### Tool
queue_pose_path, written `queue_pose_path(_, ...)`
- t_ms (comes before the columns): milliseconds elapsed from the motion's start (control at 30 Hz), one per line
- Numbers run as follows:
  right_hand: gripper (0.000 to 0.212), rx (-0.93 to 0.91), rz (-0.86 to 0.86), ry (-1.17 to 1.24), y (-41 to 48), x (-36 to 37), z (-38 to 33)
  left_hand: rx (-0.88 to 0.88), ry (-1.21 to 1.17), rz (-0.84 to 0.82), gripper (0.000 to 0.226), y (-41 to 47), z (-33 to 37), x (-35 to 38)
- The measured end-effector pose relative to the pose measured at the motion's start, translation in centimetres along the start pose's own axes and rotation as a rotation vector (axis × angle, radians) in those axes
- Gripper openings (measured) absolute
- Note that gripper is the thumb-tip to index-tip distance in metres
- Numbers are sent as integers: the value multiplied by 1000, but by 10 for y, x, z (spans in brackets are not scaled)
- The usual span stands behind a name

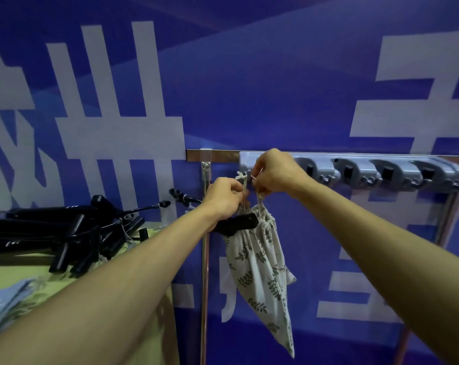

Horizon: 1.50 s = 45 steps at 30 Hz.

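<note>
— So, where is the drawstring bag (260,272) just now?

— It hangs against the blue wall (275,101), just under the left end of the grey hook rack (381,172). It is pale cloth with a leaf print. The neck is gathered tight and the body is slack, drooping to a point.

— Which step is this?

— Hanging it up, I'd judge. The white cord (245,184) runs from the neck up to the first hook. The hands hide whether the loop is over the hook yet, so I cannot tell.

— And the fingers?

— The right hand (274,172) pinches the cord beside the hook. The left hand (224,198) has its fingers curled round the cord lower down, with a black bar (243,222) under the palm.

— What does the next move call for?

— Probably seating the loop on the hook, then easing off slowly so the cord takes the weight.

— Anything nearby?

— A metal pole (204,280) stands just left of the bag. Farther left, black hangers (65,233) are piled on the green worktop (18,275).
</note>
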State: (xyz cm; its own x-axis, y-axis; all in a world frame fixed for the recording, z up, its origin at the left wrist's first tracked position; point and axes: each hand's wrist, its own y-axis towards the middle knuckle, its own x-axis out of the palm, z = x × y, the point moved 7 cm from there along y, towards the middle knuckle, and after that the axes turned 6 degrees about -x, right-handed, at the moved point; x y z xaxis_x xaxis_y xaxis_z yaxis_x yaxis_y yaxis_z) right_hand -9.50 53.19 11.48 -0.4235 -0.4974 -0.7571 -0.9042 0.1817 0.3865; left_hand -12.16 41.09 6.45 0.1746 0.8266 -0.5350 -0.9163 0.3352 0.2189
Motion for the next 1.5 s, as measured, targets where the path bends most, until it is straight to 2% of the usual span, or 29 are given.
queue_pose_path(200,15,-52,35,-112,-18,-6,-9,-17,49,-59,27,-15,-2,-15)
queue_pose_path(400,17,-178,157,-149,-43,-21,-53,34,44,-39,16,-53,5,-72)
queue_pose_path(567,14,-329,-21,-95,-68,20,-120,26,76,-1,16,-107,-13,-134)
queue_pose_path(733,13,-435,-232,-57,-95,92,-183,-79,135,24,22,-164,-72,-195)
queue_pose_path(933,11,-498,-393,-83,-114,177,-220,-231,206,89,11,-217,-149,-254)
queue_pose_path(1067,10,-504,-456,-94,-116,224,-222,-306,282,167,7,-231,-201,-270)
queue_pose_path(1233,9,-517,-474,-168,-109,272,-212,-392,231,190,31,-236,-255,-251)
queue_pose_path(1300,11,-522,-491,-177,-107,286,-208,-374,264,197,29,-237,-267,-245)
queue_pose_path(1500,23,-615,-538,-175,-111,312,-216,-383,91,300,18,-241,-277,-257)
